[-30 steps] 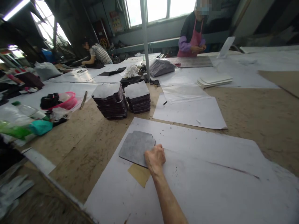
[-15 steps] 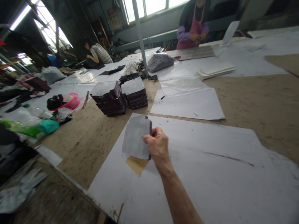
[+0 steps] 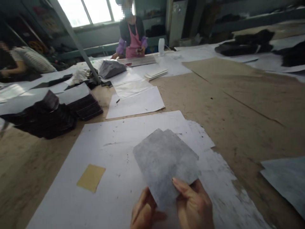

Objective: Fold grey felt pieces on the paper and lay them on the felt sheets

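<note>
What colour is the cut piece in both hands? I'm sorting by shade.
Mottled grey, seen in the head view: the cut piece.

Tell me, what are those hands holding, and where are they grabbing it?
Both hands hold a grey felt-like cut piece by its near bottom edge: the left hand at the lower left corner, the right hand with its thumb on top.

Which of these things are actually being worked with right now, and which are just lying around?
In hand:
grey cut piece, held by left hand and right hand
white paper sheet beneath

Lying about:
dark stacks
tan scrap
grey bundle
</note>
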A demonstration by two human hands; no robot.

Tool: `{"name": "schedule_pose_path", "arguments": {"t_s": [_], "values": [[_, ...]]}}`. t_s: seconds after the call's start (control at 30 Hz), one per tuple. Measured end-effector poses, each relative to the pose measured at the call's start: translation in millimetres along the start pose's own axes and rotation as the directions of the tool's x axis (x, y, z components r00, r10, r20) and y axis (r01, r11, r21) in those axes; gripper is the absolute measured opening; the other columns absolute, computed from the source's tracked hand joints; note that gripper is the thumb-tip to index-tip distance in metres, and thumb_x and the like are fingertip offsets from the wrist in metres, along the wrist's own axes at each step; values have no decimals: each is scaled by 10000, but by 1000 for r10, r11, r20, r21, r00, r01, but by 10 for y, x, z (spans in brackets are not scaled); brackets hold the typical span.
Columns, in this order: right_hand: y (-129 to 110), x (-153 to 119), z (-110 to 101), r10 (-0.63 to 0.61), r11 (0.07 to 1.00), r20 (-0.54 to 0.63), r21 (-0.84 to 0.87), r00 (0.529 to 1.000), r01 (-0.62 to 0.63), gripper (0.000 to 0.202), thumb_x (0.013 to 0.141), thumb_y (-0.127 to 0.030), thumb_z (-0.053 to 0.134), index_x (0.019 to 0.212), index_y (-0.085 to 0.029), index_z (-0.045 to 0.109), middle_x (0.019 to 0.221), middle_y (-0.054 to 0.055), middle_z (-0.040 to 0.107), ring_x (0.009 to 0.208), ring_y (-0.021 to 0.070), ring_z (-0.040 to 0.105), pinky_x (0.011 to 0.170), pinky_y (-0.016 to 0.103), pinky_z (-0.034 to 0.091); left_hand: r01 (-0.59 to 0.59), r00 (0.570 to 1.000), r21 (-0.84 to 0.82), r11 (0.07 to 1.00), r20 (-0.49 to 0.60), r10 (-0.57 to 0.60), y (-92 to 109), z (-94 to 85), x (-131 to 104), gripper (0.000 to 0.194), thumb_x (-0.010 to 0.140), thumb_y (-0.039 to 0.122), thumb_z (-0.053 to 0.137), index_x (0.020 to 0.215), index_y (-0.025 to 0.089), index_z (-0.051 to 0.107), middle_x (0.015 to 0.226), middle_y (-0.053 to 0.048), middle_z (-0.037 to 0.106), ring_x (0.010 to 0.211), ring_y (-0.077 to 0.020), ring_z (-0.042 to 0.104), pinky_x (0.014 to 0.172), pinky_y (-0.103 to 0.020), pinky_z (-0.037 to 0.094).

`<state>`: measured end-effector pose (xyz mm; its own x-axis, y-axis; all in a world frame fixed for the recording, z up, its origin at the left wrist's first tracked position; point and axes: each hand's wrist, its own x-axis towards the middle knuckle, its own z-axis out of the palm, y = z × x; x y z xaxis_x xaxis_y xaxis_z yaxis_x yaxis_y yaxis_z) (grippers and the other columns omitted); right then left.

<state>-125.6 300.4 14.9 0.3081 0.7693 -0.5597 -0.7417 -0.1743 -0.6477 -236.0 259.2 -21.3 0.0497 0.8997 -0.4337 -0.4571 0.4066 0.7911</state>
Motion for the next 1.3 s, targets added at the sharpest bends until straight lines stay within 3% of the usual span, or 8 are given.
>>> {"name": "schedule_pose_path", "arguments": {"t_s": [0.2, 0.63, 0.8, 0.87, 0.97, 1.07, 1.17, 1.3], "values": [[90, -98, -665, 33, 997, -66, -66, 997, -37, 760, 562, -327, 793, 1243, -209, 476, 1055, 75, 645, 973, 284, 600, 871, 415, 487, 196, 978, -119, 973, -52, -203, 69, 374, 215, 419, 646, 300, 748, 1019, 144, 642, 892, -108, 707, 802, -250, 662, 706, -335, 512], [-668, -238, -1446, -16, 899, 204, -425, 979, 103, 602, 567, -410, 767, 1116, -215, 613, 1044, 108, 640, 934, 306, 608, 780, 418, 504, 314, 862, 335, 888, 292, -415, 127, 245, 15, 370, 580, 246, 746, 935, 152, 704, 670, -71, 675, 574, -211, 637, 520, -275, 480], [-617, -351, -1481, 157, 705, 487, -664, 859, 247, 347, 652, -367, 697, 958, -208, 660, 841, 55, 665, 758, 244, 626, 614, 296, 506, 83, 846, 646, 759, 358, -396, 103, 137, -118, 200, 595, 193, 725, 795, 202, 721, 749, -40, 672, 634, -178, 611, 485, -206, 429], [-487, -445, -1509, 126, 604, 448, -742, 885, 290, 209, 675, -321, 660, 850, -207, 658, 715, 13, 644, 625, 184, 591, 501, 225, 451, 0, 819, 702, 713, 409, -403, 98, 141, -146, 96, 625, 211, 696, 719, 197, 711, 675, -22, 647, 566, -146, 570, 436, -190, 380], [-238, -658, -1589, -146, 521, 379, -756, 914, 397, 96, 704, -299, 605, 701, -207, 630, 566, -30, 570, 485, 121, 498, 402, 185, 352, -161, 726, 772, 615, 515, -456, 119, 186, -144, 101, 665, 252, 651, 704, 170, 693, 557, 1, 581, 464, -110, 485, 400, -190, 325], [-54, -923, -1737, -484, 432, 369, -687, 793, 584, 99, 700, -301, 617, 637, -226, 634, 545, -31, 573, 487, 127, 510, 457, 195, 404, -337, 665, 777, 531, 596, -450, 112, 217, -146, 170, 638, 250, 672, 782, 160, 688, 624, -6, 609, 552, -135, 528, 470, -197, 378], [16, -1166, -1957, -658, 423, 226, -679, 718, 601, 157, 692, -373, 650, 631, -229, 645, 545, -26, 586, 514, 144, 540, 519, 213, 449, -300, 654, 613, 731, 690, -310, -18, 210, -241, 391, 562, 248, 730, 939, 171, 666, 768, -36, 661, 680, -189, 589, 581, -233, 443], [48, -1348, -2280, -651, 673, -13, -473, 759, 569, 299, 625, -440, 716, 807, -206, 683, 759, 10, 677, 695, 210, 616, 620, 271, 497, -66, 562, 288, 955, 802, -203, -314, 185, -550, 576, 515, 313, 777, 1054, 178, 624, 897, -85, 673, 818, -259, 619, 698, -305, 476]]}}
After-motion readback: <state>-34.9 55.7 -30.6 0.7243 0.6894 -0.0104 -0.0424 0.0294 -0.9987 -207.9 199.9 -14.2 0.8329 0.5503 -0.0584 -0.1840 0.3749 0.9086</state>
